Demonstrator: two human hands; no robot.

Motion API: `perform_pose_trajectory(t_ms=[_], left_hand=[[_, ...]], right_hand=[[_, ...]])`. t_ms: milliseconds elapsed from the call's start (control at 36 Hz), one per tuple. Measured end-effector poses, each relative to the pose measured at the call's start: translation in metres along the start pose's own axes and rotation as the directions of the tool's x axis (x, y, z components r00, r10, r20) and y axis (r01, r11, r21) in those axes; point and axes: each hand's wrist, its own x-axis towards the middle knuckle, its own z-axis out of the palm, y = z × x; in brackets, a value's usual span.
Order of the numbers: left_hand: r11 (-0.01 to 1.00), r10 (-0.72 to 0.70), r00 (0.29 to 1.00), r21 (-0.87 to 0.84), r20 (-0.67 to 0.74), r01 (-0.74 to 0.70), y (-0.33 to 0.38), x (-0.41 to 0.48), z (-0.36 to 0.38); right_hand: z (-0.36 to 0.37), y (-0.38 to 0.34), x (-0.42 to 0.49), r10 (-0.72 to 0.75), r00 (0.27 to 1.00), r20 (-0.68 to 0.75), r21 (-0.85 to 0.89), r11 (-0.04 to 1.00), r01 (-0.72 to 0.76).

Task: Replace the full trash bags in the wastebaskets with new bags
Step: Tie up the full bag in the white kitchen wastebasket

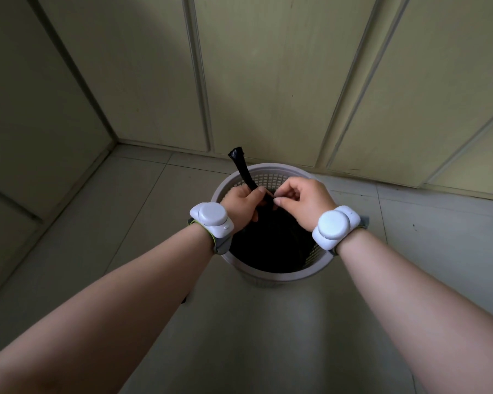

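left hand (244,201): grip clamped round the twisted neck of the black trash bag (243,173), whose tail sticks up past the fist.
right hand (305,201): fingertips pinched on the same neck, just beside the left.
bag body: inside the wastebasket (271,275).
wastebasket: upright on the tiled floor (125,223), near the wall (268,81).

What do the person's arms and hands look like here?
Bare forearms, no sleeves or gloves. Left hand and right hand each carry a white rounded device on a grey wrist strap; the left strap has a green edge.
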Motion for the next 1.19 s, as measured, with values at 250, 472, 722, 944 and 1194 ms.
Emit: perform_pose_trajectory(t_ms=[250, 472, 722, 944, 1194], left_hand=[[0.982, 0.135, 0.99, 0.136, -0.049, -0.128, -0.001, -0.003, 0.004], [0.982, 0.152, 0.988, 0.115, 0.005, -0.152, 0.0, -0.005, 0.005], [0.977, 0.084, 0.996, 0.197, -0.019, -0.078, 0.0, -0.01, 0.009], [0.935, 0.162, 0.975, 0.34, -0.15, -0.103, 0.003, -0.016, 0.022], [0.785, 0.353, 0.933, 0.565, -0.069, -0.255, 0.002, -0.022, 0.019]], right_hand=[[0.002, 0.004, 0.0, 0.083, 0.997, 0.003, 0.086, 0.993, -0.083], [0.002, 0.0, -0.004, 0.065, 0.998, 0.021, 0.125, 0.99, -0.067], [0.007, 0.001, 0.0, 0.133, 0.99, -0.048, 0.125, 0.984, -0.126], [0.01, -0.002, 0.001, 0.291, 0.951, -0.1, 0.208, 0.941, -0.267], [0.012, -0.009, 0.001, 0.317, 0.942, -0.11, 0.166, 0.94, -0.297]])
